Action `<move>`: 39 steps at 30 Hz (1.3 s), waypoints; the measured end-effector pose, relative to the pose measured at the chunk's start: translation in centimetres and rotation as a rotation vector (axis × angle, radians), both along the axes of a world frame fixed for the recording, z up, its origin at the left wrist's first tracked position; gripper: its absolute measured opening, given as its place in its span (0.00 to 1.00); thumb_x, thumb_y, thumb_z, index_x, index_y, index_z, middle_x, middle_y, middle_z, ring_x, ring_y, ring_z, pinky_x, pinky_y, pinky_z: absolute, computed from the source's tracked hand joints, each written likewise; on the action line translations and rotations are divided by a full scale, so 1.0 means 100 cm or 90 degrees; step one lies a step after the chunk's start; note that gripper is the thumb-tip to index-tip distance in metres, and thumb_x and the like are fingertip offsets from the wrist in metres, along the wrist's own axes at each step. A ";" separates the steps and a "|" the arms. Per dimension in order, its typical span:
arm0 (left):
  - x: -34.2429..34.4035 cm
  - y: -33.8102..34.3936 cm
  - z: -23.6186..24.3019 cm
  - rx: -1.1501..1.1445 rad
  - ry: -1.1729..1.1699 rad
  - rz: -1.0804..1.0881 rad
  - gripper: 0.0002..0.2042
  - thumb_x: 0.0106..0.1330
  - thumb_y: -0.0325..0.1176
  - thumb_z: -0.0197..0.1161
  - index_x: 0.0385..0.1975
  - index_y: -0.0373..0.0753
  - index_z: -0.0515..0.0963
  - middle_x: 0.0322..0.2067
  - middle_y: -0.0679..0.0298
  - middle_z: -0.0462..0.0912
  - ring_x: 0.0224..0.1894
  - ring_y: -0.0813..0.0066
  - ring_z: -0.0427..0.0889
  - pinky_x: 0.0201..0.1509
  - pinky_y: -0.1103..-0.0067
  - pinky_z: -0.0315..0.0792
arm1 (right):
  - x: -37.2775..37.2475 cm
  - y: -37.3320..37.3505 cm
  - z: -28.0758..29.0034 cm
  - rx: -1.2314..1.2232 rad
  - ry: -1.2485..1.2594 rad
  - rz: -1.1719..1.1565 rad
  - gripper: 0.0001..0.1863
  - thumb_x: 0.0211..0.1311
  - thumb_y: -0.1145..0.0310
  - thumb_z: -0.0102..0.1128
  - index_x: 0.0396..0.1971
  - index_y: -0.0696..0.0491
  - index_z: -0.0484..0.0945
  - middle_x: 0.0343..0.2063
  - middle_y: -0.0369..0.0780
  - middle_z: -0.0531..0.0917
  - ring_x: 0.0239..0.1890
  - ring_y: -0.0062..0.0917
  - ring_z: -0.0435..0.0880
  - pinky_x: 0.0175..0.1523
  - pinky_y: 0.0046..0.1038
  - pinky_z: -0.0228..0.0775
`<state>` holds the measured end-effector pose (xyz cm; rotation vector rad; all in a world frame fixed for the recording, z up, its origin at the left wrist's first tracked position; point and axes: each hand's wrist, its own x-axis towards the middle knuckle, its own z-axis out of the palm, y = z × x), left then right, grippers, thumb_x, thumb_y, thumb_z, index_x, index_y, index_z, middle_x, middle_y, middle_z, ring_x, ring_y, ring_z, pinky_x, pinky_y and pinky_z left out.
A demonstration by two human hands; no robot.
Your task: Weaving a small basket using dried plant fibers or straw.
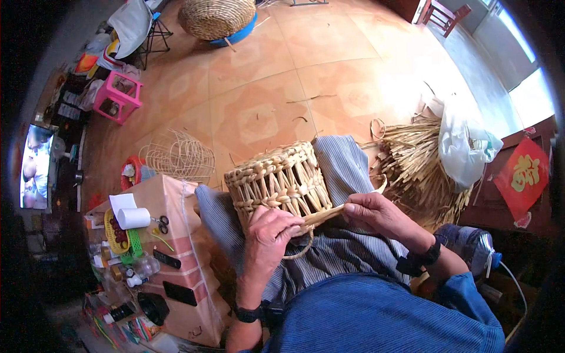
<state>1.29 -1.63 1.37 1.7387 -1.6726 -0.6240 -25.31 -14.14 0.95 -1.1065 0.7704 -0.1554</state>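
Observation:
A woven straw basket [276,167] rests tilted on my lap, with braided bands and an openwork wall of upright strands between them. My left hand [269,232] is closed at its near edge, pinching a flat straw strand [325,217] where it meets the weave. Off to the right, my right hand [376,213] grips the same strand between thumb and fingers, and it runs taut from hand to hand. The strand's end curls up beyond my right hand. Below my left fingers hangs a loop of straw [301,252]. My left palm and fingertips are partly hidden.
At right lies a bundle of dry straw [412,147] beside a white plastic bag [465,144]. A cloth-covered table [206,279] at left holds scissors [160,223], a paper roll [133,217] and phones. A wire frame [179,156] and pink stool [118,96] stand beyond.

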 end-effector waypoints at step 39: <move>-0.024 -0.010 0.019 0.106 -0.196 0.043 0.08 0.60 0.23 0.72 0.39 0.35 0.84 0.39 0.56 0.83 0.45 0.54 0.82 0.53 0.64 0.78 | 0.040 -0.044 -0.022 -0.986 0.007 0.032 0.10 0.60 0.70 0.69 0.42 0.49 0.89 0.32 0.37 0.83 0.36 0.34 0.84 0.42 0.37 0.76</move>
